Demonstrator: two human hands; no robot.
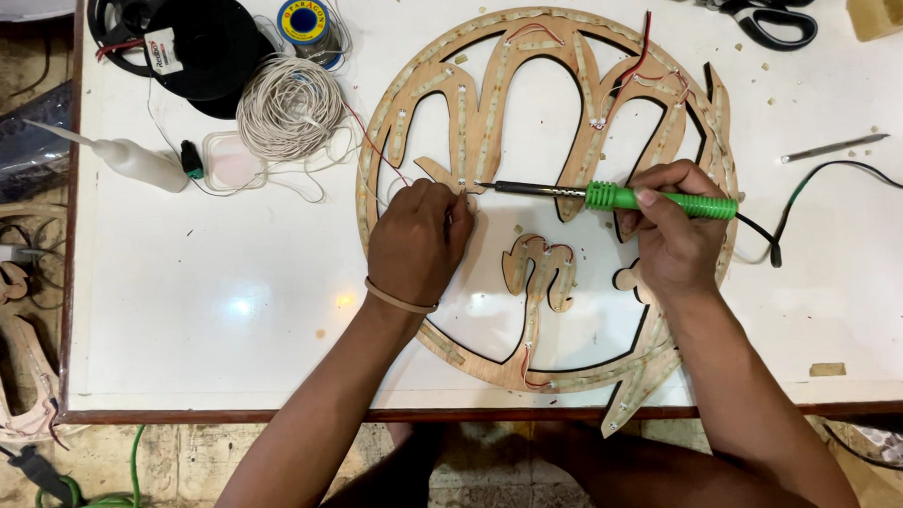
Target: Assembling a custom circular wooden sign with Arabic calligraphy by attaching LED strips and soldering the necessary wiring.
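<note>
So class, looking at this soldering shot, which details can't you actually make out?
- Head view: what the left hand pinches; its fingers cover it.
- Head view: the soldering iron tip's contact point; too small, beside the fingers.
- Head view: scissors blade tips; cut off by the top edge.

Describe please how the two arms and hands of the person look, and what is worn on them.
Both arms are bare: no sleeves show on the forearms and there are no gloves. The left hand has one thin tan band, like a rubber band, around the wrist. The right hand wears nothing: no ring, watch or band is visible. The fingernails look short.
</note>
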